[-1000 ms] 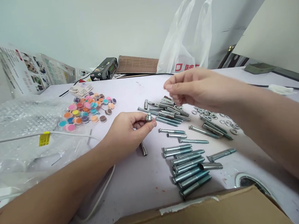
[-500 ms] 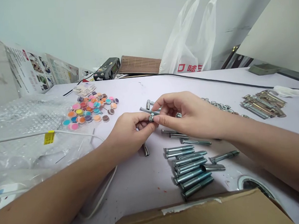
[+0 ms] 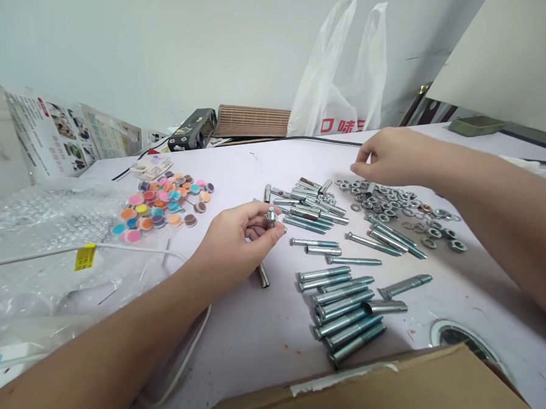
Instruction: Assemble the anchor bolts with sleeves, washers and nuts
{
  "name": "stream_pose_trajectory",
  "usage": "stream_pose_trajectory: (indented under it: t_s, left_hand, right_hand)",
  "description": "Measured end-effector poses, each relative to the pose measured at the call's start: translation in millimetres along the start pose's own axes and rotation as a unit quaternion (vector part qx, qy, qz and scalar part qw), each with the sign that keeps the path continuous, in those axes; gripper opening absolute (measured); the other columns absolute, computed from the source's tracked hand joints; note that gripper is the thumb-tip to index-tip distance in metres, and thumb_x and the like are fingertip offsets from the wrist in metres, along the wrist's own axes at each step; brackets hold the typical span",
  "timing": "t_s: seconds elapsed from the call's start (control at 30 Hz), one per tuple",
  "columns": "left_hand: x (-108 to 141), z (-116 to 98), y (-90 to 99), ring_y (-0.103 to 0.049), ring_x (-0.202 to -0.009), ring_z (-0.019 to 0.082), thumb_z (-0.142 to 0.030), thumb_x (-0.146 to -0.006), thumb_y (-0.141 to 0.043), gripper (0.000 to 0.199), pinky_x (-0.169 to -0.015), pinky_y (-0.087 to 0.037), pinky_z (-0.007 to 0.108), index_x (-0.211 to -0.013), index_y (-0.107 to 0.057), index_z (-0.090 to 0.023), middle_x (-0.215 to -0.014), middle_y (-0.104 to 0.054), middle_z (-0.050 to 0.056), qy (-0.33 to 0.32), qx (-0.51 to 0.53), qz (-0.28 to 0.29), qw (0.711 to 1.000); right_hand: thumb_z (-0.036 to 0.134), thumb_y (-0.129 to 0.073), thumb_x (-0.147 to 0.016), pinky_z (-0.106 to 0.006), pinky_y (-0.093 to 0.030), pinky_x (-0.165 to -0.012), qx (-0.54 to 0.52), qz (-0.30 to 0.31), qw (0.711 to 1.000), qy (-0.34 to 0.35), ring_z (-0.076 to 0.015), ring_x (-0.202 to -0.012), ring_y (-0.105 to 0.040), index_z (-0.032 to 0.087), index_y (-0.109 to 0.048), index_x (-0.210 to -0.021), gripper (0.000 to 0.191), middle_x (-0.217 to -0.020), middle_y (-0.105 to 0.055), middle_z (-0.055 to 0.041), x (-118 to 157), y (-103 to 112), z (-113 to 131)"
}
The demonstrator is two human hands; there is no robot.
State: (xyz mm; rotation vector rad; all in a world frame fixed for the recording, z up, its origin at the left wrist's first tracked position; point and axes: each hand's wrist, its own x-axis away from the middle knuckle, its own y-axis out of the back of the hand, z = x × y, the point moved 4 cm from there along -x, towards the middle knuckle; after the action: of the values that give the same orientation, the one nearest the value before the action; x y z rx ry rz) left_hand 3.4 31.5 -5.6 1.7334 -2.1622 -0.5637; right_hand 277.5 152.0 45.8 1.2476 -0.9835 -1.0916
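Note:
My left hand (image 3: pixel 238 235) is closed around an expansion bolt (image 3: pixel 271 215), its threaded end pointing up between thumb and index finger. Over the back edge of a pile of nuts and washers (image 3: pixel 383 202) hovers my right hand (image 3: pixel 392 155), fingertips bent together; whatever they pinch, if anything, is hidden. Between the hands lies a heap of metal sleeves and bolts (image 3: pixel 307 213). Nearer to me, several assembled bolts (image 3: pixel 346 304) lie side by side. A loose metal sleeve (image 3: pixel 263 276) rests just below my left hand.
Small colourful lidded pots (image 3: pixel 163 201) are scattered at the left, beside bubble wrap (image 3: pixel 72 209) and a white cable (image 3: pixel 189 355). A cardboard box (image 3: pixel 369 395) stands at the front edge. A white plastic bag (image 3: pixel 326 98) is at the back, near a black cable (image 3: pixel 324 140).
My right hand has left the bolt and moved right and back to the nuts and washers, uncovering the heap of sleeves. My left hand still holds the bolt in nearly the same place.

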Motion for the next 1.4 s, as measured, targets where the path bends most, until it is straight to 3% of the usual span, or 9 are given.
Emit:
stream_pose_trajectory:
  t_s: [0.17, 0.43, 0.53, 0.63, 0.8, 0.93, 1.17, 1.33, 1.4]
  left_hand:
    - [0, -2, 0.1, -0.063, -0.076, 0.016, -0.044, -0.089, -0.066, 0.029, -0.065, -0.045, 0.025, -0.097, -0.068, -0.016, -0.085, -0.069, 0.004, -0.003, -0.028, 0.010, 1.000]
    - [-1, -4, 0.8, -0.066, -0.078, 0.016, -0.040, -0.087, -0.068, 0.026, -0.065, -0.049, 0.023, -0.092, -0.072, -0.016, -0.087, -0.074, 0.004, -0.005, -0.024, 0.009, 1.000]
    - [-2, -4, 0.5, -0.067, -0.078, 0.016, -0.040, -0.086, -0.070, 0.025, -0.064, -0.049, 0.023, -0.092, -0.072, -0.015, -0.089, -0.075, 0.004, 0.000, -0.017, 0.011, 1.000]
    - [-3, -5, -0.1, -0.065, -0.075, 0.014, -0.036, -0.086, -0.070, 0.022, -0.062, -0.048, 0.022, -0.093, -0.073, -0.015, -0.087, -0.075, 0.002, -0.005, -0.010, 0.017, 1.000]
    - [-3, -12, 0.2, -0.061, -0.068, 0.011, -0.026, -0.088, -0.066, 0.015, -0.059, -0.043, 0.020, -0.089, -0.073, -0.013, -0.078, -0.072, 0.000, -0.044, -0.023, 0.017, 0.999]
    - [-3, -12, 0.1, -0.058, -0.064, 0.010, -0.026, -0.087, -0.066, 0.016, -0.056, -0.039, 0.019, -0.085, -0.072, -0.012, -0.071, -0.068, -0.001, -0.053, -0.029, 0.015, 0.998]
    - [-2, -8, 0.6, -0.049, -0.057, 0.006, -0.027, -0.088, -0.063, 0.018, -0.050, -0.032, 0.018, -0.080, -0.069, -0.012, -0.062, -0.059, -0.004, -0.049, -0.043, 0.007, 0.998]
    - [-3, -8, 1.5, -0.048, -0.058, 0.005, -0.026, -0.089, -0.064, 0.017, -0.049, -0.031, 0.018, -0.083, -0.071, -0.013, -0.062, -0.059, -0.005, -0.064, -0.049, 0.010, 0.997]
    - [-4, -8, 0.9, -0.053, -0.062, 0.006, -0.027, -0.090, -0.063, 0.017, -0.052, -0.035, 0.017, -0.090, -0.073, -0.013, -0.067, -0.064, -0.005, -0.061, -0.039, 0.020, 0.997]
  right_hand:
    - [0.020, -0.083, -0.108, -0.034, -0.046, -0.055, -0.038, 0.102, 0.994, 0.022, -0.0290, -0.069, -0.062, 0.020, -0.077, -0.088, 0.021, -0.078, -0.061, -0.0027, -7, -24, -4]
    - [0.024, -0.069, -0.084, -0.032, -0.048, -0.053, -0.145, 0.094, 0.981, 0.092, -0.0292, -0.069, -0.062, 0.020, -0.076, -0.083, 0.009, -0.078, -0.062, -0.0020, -1, -23, 5]
    - [0.023, -0.069, -0.088, -0.030, -0.044, -0.050, -0.245, 0.052, 0.949, 0.192, -0.0262, -0.064, -0.060, 0.019, -0.076, -0.085, 0.008, -0.078, -0.062, -0.0006, 20, -6, 40]
    - [0.005, -0.070, -0.093, -0.027, -0.046, -0.056, -0.351, 0.018, 0.882, 0.315, -0.0244, -0.069, -0.059, 0.017, -0.074, -0.087, 0.014, -0.080, -0.061, 0.0011, 50, 10, 90]
    - [-0.023, -0.071, -0.084, -0.024, -0.047, -0.063, -0.353, -0.023, 0.847, 0.398, -0.0208, -0.071, -0.061, 0.014, -0.074, -0.085, 0.037, -0.080, -0.061, 0.0049, 70, 9, 133]
    - [-0.030, -0.070, -0.087, -0.024, -0.046, -0.062, -0.360, -0.005, 0.839, 0.407, -0.0215, -0.071, -0.061, 0.010, -0.075, -0.088, 0.040, -0.082, -0.063, 0.0033, 68, 2, 134]
    - [-0.032, -0.081, -0.083, -0.024, -0.047, -0.063, -0.382, -0.035, 0.832, 0.401, -0.0202, -0.071, -0.060, 0.006, -0.075, -0.095, 0.041, -0.082, -0.062, 0.0044, 65, -2, 132]
    - [-0.016, -0.077, -0.093, -0.027, -0.046, -0.063, -0.416, -0.020, 0.822, 0.389, -0.0226, -0.072, -0.059, 0.005, -0.074, -0.110, 0.027, -0.083, -0.060, 0.0021, 66, -10, 126]
    - [-0.003, -0.072, -0.097, -0.029, -0.045, -0.064, -0.432, -0.017, 0.810, 0.395, -0.0245, -0.074, -0.059, 0.008, -0.075, -0.105, 0.014, -0.085, -0.061, -0.0001, 70, -13, 123]
